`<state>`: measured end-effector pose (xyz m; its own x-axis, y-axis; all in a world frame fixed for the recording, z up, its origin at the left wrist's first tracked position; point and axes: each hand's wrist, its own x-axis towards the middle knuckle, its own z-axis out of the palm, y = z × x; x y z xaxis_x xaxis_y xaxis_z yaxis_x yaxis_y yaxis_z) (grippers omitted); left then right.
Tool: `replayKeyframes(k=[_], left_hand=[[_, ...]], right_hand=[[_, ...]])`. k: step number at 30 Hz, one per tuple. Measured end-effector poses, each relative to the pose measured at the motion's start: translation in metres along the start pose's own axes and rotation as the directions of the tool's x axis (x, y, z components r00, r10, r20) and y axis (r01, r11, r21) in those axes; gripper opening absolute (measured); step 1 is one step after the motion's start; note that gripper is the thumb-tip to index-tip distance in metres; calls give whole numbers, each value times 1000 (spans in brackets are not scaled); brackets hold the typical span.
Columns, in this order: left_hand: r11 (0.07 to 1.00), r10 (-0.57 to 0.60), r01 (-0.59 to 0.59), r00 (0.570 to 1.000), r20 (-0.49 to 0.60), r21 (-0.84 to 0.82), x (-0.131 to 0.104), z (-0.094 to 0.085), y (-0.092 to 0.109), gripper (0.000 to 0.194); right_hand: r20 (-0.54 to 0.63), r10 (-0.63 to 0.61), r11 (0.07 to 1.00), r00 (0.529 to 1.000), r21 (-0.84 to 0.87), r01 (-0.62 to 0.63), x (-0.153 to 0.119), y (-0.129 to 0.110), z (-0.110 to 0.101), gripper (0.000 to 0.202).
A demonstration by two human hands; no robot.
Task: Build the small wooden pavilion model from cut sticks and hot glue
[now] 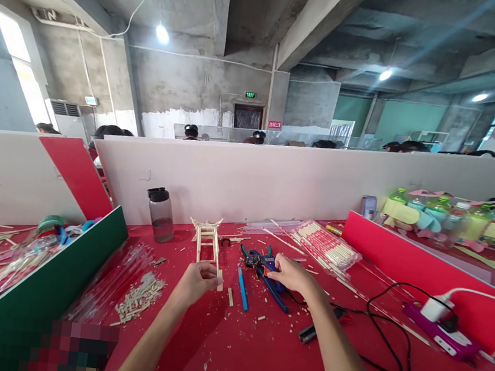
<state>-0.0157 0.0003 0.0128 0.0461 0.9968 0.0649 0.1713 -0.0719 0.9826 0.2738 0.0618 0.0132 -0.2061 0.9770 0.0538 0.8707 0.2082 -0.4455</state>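
Note:
A small frame of pale wooden sticks (208, 236) lies on the red table in front of me. My left hand (196, 284) is closed around the near end of one of its long sticks. To the right, my right hand (290, 274) has its fingers closed on a blue and orange glue gun (267, 266), partly hidden by the hand. Pliers with dark blue handles (277, 296) lie against the glue gun. Between my hands are a blue pen (243, 289) and a short loose piece of stick (230, 296).
A dark-lidded bottle (161, 216) stands at the back left. Cut stick pieces (140, 299) lie heaped at left, bundled sticks (323, 245) at the back right. Black cords run to a purple power strip (445, 336). Green (38, 293) and red (425, 277) dividers flank the table.

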Motion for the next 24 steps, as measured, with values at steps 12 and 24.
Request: replayKeyframes(k=[12,24], left_hand=[[1000,-16,16,1000,-8,2,1,-1,-1,33],[999,-11,11,1000,19,36,0,-2,2,33]], right_hand=[[-176,115,993,978,52,-108,10,14,-12,14],[-206,205,962,957,-138,-236,11,21,-6,17]])
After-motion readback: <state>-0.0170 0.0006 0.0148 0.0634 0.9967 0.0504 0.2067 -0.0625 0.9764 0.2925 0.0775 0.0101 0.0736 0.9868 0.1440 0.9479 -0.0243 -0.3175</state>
